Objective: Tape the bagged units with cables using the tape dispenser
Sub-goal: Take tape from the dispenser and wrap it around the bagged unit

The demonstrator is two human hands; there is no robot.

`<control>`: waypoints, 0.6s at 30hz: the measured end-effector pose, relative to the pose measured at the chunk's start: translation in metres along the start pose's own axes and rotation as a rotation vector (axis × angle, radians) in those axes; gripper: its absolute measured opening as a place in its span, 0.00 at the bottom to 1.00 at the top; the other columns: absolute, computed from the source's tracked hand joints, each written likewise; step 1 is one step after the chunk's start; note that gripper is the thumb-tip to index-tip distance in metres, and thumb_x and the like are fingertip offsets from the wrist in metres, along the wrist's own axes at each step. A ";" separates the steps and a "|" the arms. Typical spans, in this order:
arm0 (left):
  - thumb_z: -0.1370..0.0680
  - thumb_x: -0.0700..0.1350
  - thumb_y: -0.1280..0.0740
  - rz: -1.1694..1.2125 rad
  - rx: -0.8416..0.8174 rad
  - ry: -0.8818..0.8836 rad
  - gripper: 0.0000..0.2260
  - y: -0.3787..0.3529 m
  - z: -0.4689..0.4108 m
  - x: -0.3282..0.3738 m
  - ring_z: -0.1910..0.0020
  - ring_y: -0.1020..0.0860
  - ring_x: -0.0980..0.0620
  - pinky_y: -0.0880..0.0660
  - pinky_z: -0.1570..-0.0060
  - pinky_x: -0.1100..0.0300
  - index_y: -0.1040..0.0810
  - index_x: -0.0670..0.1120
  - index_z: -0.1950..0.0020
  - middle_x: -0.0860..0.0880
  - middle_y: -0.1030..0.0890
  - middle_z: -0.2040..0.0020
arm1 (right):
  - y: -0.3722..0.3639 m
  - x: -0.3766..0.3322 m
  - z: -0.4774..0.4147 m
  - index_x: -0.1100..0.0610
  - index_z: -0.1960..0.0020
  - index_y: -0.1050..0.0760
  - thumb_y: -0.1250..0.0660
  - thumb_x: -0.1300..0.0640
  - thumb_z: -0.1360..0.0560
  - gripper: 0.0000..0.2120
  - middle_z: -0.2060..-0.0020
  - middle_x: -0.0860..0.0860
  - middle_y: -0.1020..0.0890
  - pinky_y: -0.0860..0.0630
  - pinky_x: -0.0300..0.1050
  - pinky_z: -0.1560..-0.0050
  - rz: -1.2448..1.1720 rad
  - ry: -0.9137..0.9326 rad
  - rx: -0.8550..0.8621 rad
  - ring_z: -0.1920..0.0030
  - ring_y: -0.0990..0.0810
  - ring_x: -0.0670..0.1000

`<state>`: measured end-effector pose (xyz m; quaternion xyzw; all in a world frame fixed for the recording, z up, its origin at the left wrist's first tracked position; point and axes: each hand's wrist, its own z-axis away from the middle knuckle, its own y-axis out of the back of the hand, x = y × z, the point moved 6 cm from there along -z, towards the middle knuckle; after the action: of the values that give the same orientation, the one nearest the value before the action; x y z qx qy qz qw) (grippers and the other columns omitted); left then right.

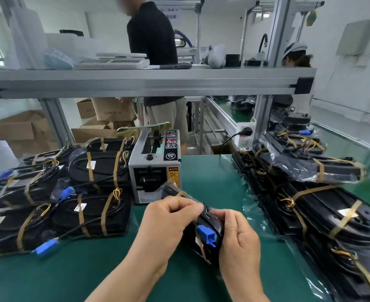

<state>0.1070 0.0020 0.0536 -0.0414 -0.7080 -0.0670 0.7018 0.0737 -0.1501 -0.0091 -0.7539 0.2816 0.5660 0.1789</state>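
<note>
L hand (168, 216) and R hand (237, 234) grip one bagged unit (208, 227) w/ cable, just in front of tape dispenser (154, 168). L stack (88, 201), R stack (323, 205) banded; held unit prob. mid-taping, strips unclear.

Left hand (166, 216): is pinching the upper edge of the bagged unit (210, 253), fingers curled.
Right hand (237, 238): is gripping the unit's other side, thumb lying just beside the blue connector (206, 235).
Tape dispenser (155, 168): is standing just beyond the left hand.
Taped stacks (88, 205): are lying left of the left hand.
Bagged pile (332, 214): is lying right of the right hand.
Green mat (92, 269): is lying under both hands.
</note>
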 end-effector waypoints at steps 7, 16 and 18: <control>0.30 0.41 0.24 -0.095 0.075 0.058 0.06 -0.006 0.000 -0.018 0.66 0.20 0.59 0.25 0.62 0.69 0.15 0.47 0.67 0.49 0.15 0.61 | -0.003 -0.001 0.006 0.40 0.54 0.20 0.42 0.59 0.17 0.18 0.61 0.41 0.15 0.22 0.45 0.58 0.034 0.032 0.020 0.60 0.17 0.45; 0.30 0.46 0.24 -0.189 0.148 0.035 0.06 -0.006 -0.002 -0.027 0.63 0.18 0.58 0.21 0.55 0.58 0.15 0.53 0.67 0.56 0.15 0.60 | -0.004 -0.002 0.008 0.41 0.53 0.20 0.42 0.57 0.17 0.16 0.61 0.41 0.15 0.21 0.51 0.58 0.045 0.030 0.021 0.60 0.17 0.45; 0.30 0.48 0.24 -0.211 0.163 0.032 0.05 -0.006 -0.002 -0.028 0.63 0.18 0.58 0.20 0.54 0.55 0.15 0.54 0.67 0.57 0.16 0.61 | -0.004 -0.002 0.008 0.40 0.53 0.20 0.42 0.57 0.16 0.16 0.62 0.41 0.15 0.22 0.48 0.58 0.042 0.027 0.021 0.59 0.17 0.45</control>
<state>0.1088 -0.0032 0.0250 0.0913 -0.7004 -0.0832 0.7030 0.0699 -0.1422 -0.0095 -0.7536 0.3057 0.5562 0.1710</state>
